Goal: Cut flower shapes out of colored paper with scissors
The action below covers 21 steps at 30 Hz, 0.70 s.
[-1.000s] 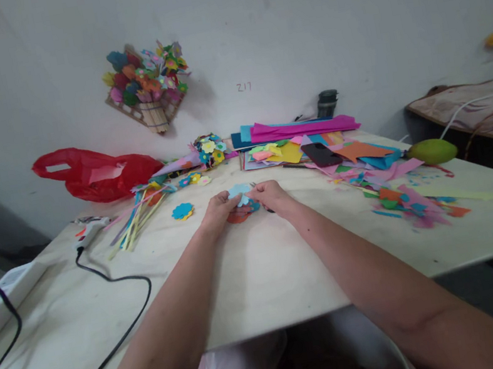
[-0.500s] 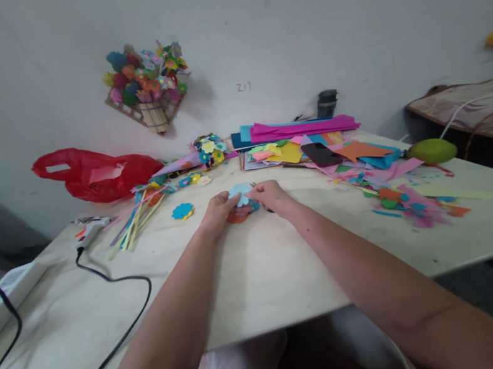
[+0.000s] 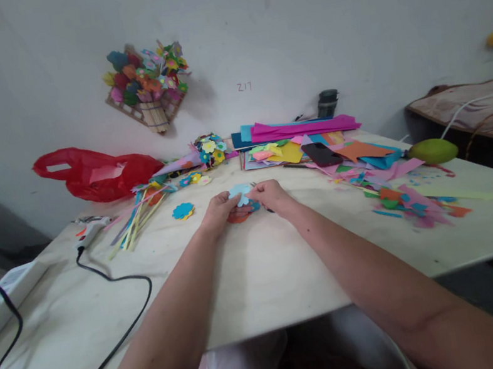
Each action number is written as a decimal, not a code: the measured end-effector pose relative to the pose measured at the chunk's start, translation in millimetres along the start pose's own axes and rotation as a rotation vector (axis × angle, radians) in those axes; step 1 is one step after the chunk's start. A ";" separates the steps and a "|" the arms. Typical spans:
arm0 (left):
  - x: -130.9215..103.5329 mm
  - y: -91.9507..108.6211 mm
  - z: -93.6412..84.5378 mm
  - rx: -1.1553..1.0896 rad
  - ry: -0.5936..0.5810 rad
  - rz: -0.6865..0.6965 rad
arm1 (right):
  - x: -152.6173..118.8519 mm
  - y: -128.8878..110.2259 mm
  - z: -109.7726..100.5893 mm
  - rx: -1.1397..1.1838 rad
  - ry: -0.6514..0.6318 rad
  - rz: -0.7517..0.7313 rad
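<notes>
A light blue paper flower (image 3: 240, 194) with a scalloped edge is held up over the middle of the table. My left hand (image 3: 218, 210) is closed on its left side, thumb on top and fingers beneath. At the right edge, my right hand (image 3: 271, 195) pinches the same flower. A thin metal tip pokes out above the right fingers and a dark bit shows below them, perhaps scissors; most of it is hidden. Under the hands lies an orange cutout (image 3: 236, 218), partly covered, with a darker blue piece beside it. Left of them rests a blue flower cutout (image 3: 182, 211) over a yellow one.
Paper strips (image 3: 131, 220), a red plastic bag (image 3: 102, 175) and a corded glue gun (image 3: 91, 231) lie leftward. A power strip (image 3: 12, 292) sits at the left edge. Rightward are coloured scraps (image 3: 415, 205), a phone (image 3: 321, 154) and stacked sheets (image 3: 303, 126).
</notes>
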<state>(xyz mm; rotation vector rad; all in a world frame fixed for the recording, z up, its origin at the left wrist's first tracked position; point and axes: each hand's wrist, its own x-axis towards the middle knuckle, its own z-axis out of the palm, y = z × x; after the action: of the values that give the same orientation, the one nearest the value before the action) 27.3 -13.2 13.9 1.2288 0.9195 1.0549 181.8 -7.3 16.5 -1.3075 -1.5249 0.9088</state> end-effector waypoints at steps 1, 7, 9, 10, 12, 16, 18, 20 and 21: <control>-0.3 0.5 0.3 -0.004 0.006 -0.006 | -0.1 -0.1 0.0 -0.004 0.001 -0.003; -2.7 1.6 -0.2 -0.075 -0.003 -0.016 | -0.7 -0.6 0.7 0.030 0.022 0.014; -2.5 1.0 -1.1 -0.093 -0.007 -0.015 | -1.3 -0.9 1.0 0.054 0.027 0.014; -2.4 0.7 -1.6 -0.101 -0.006 -0.013 | -1.7 -1.2 1.3 0.063 0.026 0.011; -2.1 0.1 -2.2 -0.116 -0.002 -0.007 | -2.5 -1.6 2.2 0.074 0.022 0.000; -1.7 -0.6 -2.9 -0.120 0.020 -0.003 | -2.2 -0.7 5.0 0.078 0.017 -0.023; -1.4 -0.9 -3.1 -0.093 0.044 -0.006 | -0.5 1.3 6.5 0.061 0.027 -0.036; -1.0 -0.8 -3.0 -0.050 0.071 -0.016 | 1.9 4.1 7.5 0.020 0.041 -0.063; -0.9 -0.4 -2.7 -0.028 0.083 -0.021 | 3.2 5.5 7.8 -0.007 0.049 -0.082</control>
<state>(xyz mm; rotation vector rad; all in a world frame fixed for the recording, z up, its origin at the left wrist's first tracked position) 24.5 -13.3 13.1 1.1564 0.9765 1.1053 176.1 -3.1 9.4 -1.2540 -1.5337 0.8144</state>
